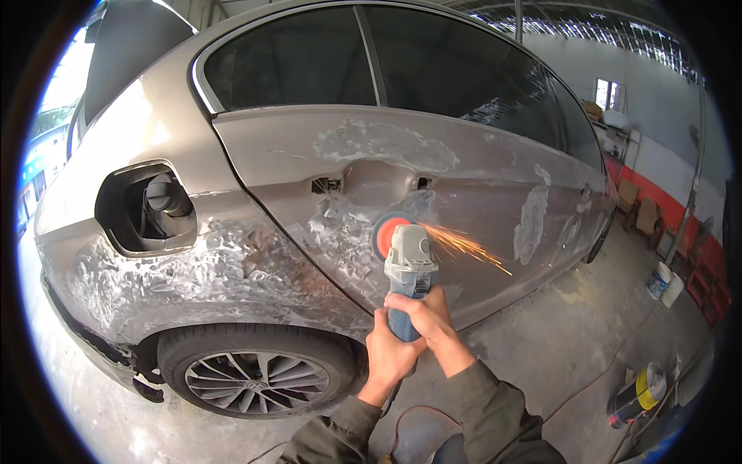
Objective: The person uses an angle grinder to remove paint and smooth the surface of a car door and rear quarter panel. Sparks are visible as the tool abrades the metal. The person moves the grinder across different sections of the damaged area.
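With both hands I hold an angle grinder point(411, 267) with a grey head and a blue body. My left hand point(389, 352) is wrapped round the rear of the body. My right hand point(429, 315) closes over it just ahead, fingers curled round the casing. The grinder's red disc point(396, 226) meets the car's rear door point(479, 216), and orange sparks point(468, 246) fly off to the right. Around the disc the door shows bare, scuffed metal below the opening for the door handle point(379, 179). The disc's contact edge is partly hidden by the grinder head.
The rear fender point(193, 271) is ground to metal beside an open fuel filler recess point(147, 209). Below stands the rear wheel point(255, 379). A cord point(413, 410) trails across the concrete floor. At right are a yellow-and-black can point(645, 387), a white bucket point(659, 280) and red crates point(707, 282).
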{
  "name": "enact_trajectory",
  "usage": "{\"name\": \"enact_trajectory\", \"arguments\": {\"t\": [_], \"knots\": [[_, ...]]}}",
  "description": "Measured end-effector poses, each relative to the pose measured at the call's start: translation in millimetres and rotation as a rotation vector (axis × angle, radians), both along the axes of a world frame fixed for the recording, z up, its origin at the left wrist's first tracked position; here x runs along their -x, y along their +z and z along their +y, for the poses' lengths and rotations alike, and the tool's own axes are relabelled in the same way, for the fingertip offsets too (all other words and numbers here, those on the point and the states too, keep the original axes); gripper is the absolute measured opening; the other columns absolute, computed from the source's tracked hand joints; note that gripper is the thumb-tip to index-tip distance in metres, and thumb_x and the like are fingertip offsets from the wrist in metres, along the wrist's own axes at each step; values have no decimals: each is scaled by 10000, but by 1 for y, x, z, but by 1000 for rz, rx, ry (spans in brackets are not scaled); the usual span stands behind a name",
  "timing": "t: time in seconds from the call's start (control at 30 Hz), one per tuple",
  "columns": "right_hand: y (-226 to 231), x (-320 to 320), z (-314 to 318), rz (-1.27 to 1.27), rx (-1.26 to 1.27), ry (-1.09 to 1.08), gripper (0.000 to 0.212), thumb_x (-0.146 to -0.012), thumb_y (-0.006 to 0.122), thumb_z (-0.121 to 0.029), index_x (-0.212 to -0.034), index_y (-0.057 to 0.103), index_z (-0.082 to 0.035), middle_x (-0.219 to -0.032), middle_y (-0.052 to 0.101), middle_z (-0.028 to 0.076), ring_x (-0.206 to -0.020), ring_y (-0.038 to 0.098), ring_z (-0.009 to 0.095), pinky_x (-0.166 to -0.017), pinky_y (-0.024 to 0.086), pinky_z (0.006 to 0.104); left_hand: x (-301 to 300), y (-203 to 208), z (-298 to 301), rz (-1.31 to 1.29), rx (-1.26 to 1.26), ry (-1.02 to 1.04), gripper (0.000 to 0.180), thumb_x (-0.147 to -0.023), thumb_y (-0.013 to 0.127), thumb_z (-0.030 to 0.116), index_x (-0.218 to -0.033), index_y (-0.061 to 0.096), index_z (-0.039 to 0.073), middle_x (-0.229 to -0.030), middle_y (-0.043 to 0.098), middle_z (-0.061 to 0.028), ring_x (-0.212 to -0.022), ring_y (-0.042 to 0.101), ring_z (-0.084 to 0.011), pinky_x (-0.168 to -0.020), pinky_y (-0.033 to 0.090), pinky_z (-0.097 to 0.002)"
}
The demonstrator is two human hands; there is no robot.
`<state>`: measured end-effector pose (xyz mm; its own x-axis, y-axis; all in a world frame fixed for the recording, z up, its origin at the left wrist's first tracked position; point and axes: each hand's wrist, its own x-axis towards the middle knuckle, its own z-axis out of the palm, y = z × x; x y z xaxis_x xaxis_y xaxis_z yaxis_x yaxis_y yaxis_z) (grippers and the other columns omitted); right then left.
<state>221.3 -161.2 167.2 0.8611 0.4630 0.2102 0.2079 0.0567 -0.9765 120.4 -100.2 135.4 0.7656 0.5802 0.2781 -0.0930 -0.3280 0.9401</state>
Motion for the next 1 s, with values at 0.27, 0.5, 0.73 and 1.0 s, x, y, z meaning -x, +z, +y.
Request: {"name": "enact_trajectory", "arguments": {"t": [0.27, 0.5, 0.73, 1.0], "knots": [[-1, -5, 1, -139, 34, -4, 411, -690, 846, -300, -911, 734, 27, -861, 738, 121, -801, 712, 197, -721, 554, 364, -6, -8, -7, -114, 42, 51, 785, -672, 879, 281, -1270, 481, -36, -1040, 709, -282, -1003, 717, -417, -856, 556, -453], [9, -17, -16, -67, 47, -104, 353, -696, 836, -273, -828, 722, 34, -774, 726, 111, -710, 701, 185, -665, 549, 371, -29, -1, -10, -36, 32, -69, 804, -669, 905, 330, -1250, 484, -32, -1058, 704, -284, -1022, 710, -414, -867, 550, -459], [9, -32, -20, -58, -37, -60, 318, -715, 836, -244, -846, 721, 22, -803, 722, 90, -722, 688, 168, -668, 546, 353, -37, 7, -16, -32, 28, -69, 820, -676, 901, 348, -1265, 480, -37, -1069, 704, -283, -1025, 711, -410, -875, 551, -455], [36, -46, -32, 4, -96, -23, 256, -743, 819, -192, -841, 713, 20, -802, 706, 70, -715, 675, 148, -654, 532, 327, -52, 37, -28, -25, 29, -39, 751, -659, 887, 322, -1193, 506, -44, -1050, 703, -287, -1025, 707, -420, -861, 545, -457]]}}
